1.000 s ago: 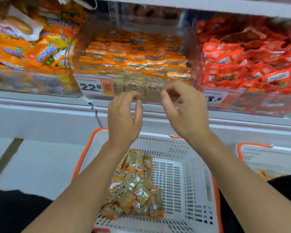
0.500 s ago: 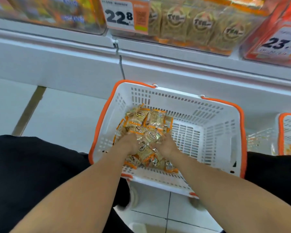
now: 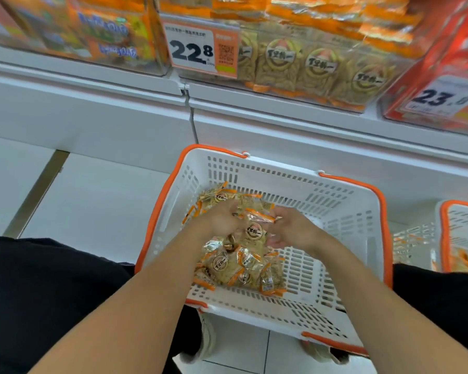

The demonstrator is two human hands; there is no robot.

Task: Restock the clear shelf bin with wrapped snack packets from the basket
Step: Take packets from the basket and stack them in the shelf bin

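Both hands are down in the white basket: the left hand and right hand each curl a grip around wrapped snack packets heaped there, below the clear shelf bin.

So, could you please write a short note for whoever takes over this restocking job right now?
Left hand and right hand are both down in the white basket, gathering wrapped snack packets; each appears to grip some.
The clear shelf bin above, behind the 22.8 price tag, already holds matching packets.
Left: lift this handful into the bin, then clear the pile still in the basket.
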